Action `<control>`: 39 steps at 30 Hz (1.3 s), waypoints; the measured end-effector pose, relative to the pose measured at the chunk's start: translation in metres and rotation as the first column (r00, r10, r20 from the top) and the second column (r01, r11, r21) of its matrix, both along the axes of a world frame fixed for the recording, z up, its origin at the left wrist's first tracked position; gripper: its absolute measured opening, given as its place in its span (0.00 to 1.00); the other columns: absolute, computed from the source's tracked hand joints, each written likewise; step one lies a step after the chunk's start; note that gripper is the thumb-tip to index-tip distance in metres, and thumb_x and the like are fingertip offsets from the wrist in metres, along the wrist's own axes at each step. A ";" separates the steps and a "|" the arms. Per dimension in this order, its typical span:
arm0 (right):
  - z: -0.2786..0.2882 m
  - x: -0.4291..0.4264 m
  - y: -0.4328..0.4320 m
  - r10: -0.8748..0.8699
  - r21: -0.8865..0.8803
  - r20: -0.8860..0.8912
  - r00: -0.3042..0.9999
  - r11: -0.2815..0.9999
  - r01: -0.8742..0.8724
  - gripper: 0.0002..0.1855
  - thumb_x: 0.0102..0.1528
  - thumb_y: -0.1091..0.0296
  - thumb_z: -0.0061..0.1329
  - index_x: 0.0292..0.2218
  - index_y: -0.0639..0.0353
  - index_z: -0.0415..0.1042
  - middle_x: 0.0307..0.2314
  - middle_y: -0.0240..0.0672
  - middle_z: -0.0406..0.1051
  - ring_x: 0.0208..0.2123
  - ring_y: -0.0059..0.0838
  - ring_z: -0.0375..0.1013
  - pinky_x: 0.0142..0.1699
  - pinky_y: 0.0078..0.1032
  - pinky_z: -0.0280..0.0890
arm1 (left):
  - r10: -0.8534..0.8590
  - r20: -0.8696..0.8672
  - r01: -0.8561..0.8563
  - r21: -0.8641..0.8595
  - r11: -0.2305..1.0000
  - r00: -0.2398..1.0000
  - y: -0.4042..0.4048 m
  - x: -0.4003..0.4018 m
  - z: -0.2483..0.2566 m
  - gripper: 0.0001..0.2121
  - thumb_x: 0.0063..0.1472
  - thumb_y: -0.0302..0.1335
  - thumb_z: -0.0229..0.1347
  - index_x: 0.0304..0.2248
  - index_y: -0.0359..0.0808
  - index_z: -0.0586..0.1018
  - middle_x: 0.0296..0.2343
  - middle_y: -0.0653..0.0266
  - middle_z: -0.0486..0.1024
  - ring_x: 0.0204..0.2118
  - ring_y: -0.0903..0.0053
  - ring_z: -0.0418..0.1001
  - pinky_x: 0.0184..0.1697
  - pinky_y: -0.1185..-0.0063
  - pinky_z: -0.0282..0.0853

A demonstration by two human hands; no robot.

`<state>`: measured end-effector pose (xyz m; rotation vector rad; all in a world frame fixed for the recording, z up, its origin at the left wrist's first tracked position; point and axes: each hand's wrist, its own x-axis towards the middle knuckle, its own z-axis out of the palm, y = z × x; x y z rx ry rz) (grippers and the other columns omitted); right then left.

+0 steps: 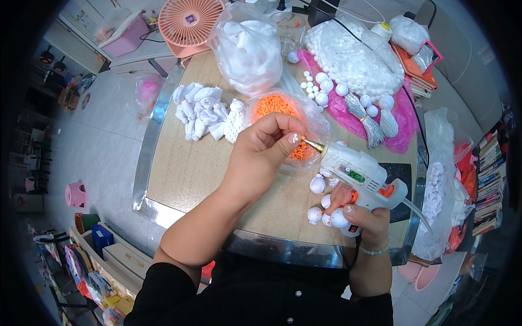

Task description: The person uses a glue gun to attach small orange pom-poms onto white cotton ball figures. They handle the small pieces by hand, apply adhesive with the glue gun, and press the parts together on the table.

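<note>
My left hand (261,153) pinches a tiny orange piece (303,138) between thumb and fingertip. The brass nozzle of a white hot glue gun (355,169) meets or nearly meets that piece. My right hand (369,222) is wrapped around the gun's handle, its fingers by the orange trigger. A white ball with a drawn face (339,218) sits at the right thumb and fingers, seemingly held there too. Beneath my left hand stands an open clear plastic bag of small orange pieces (275,105). More white ball heads (317,184) lie left of the gun, some with orange noses.
White rolled cloth pieces (200,110) and a small white snowman figure (233,122) lie at the left. A bag of white stuffing (253,53) and a pink fan (191,20) stand behind. Silver tinsel stems (365,120) lie on pink plastic (346,114). The gun's cord (420,216) trails right.
</note>
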<state>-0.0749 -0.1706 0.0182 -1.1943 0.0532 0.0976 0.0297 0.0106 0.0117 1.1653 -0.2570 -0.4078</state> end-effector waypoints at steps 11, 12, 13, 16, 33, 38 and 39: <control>-0.008 -0.004 -0.006 0.026 -0.032 -0.004 1.000 0.999 -0.026 0.17 0.42 0.70 0.53 0.36 0.65 0.69 0.23 0.34 0.71 0.27 0.24 0.73 0.38 0.24 0.68 | 0.026 0.100 -0.032 0.059 0.998 0.995 0.000 -0.003 0.004 0.04 0.58 0.20 0.49 0.34 0.33 0.72 0.31 0.72 0.69 0.34 0.86 0.65 0.40 0.86 0.60; -0.009 -0.004 -0.005 0.019 -0.025 -0.002 1.000 0.999 -0.019 0.17 0.42 0.70 0.53 0.36 0.64 0.70 0.24 0.34 0.72 0.27 0.24 0.73 0.38 0.24 0.68 | 0.029 0.107 -0.036 0.062 0.997 0.994 0.000 -0.004 0.004 0.04 0.58 0.20 0.49 0.34 0.33 0.72 0.31 0.72 0.69 0.34 0.86 0.65 0.39 0.87 0.59; -0.010 -0.005 -0.005 0.012 -0.019 -0.001 1.000 1.000 -0.012 0.16 0.42 0.70 0.52 0.35 0.64 0.70 0.24 0.34 0.72 0.27 0.24 0.73 0.38 0.24 0.68 | 0.032 0.114 -0.040 0.065 0.997 0.993 0.000 -0.004 0.004 0.04 0.58 0.20 0.49 0.33 0.33 0.72 0.30 0.72 0.69 0.34 0.87 0.64 0.39 0.87 0.59; -0.010 -0.006 -0.005 0.002 -0.019 -0.021 1.000 1.000 -0.002 0.15 0.42 0.70 0.52 0.35 0.63 0.70 0.24 0.34 0.72 0.28 0.25 0.73 0.37 0.24 0.68 | 0.035 0.124 -0.045 0.080 0.996 0.992 0.000 -0.004 0.005 0.04 0.58 0.20 0.49 0.33 0.33 0.72 0.30 0.72 0.68 0.34 0.87 0.64 0.39 0.87 0.59; -0.010 -0.008 -0.001 -0.034 -0.010 -0.016 0.999 0.999 0.034 0.13 0.42 0.70 0.52 0.33 0.62 0.71 0.24 0.34 0.71 0.28 0.26 0.73 0.37 0.23 0.68 | 0.054 0.201 -0.085 0.147 0.985 0.978 -0.001 -0.003 0.002 0.04 0.58 0.20 0.48 0.34 0.33 0.72 0.28 0.72 0.70 0.31 0.89 0.66 0.32 0.89 0.63; -0.012 -0.009 -0.003 -0.026 -0.033 -0.034 0.999 0.999 0.025 0.13 0.42 0.70 0.52 0.32 0.62 0.71 0.24 0.34 0.71 0.29 0.25 0.73 0.37 0.23 0.67 | 0.042 0.146 -0.060 0.119 0.991 0.988 0.000 -0.005 0.005 0.03 0.58 0.20 0.49 0.33 0.33 0.72 0.30 0.73 0.68 0.34 0.87 0.64 0.38 0.87 0.59; -0.012 -0.009 -0.003 -0.031 -0.035 -0.036 0.999 0.999 0.030 0.12 0.42 0.70 0.52 0.32 0.62 0.71 0.24 0.34 0.71 0.28 0.25 0.73 0.37 0.23 0.67 | 0.045 0.147 -0.063 0.119 0.991 0.988 0.000 -0.005 0.006 0.03 0.58 0.20 0.49 0.33 0.33 0.72 0.30 0.73 0.68 0.34 0.87 0.64 0.38 0.87 0.59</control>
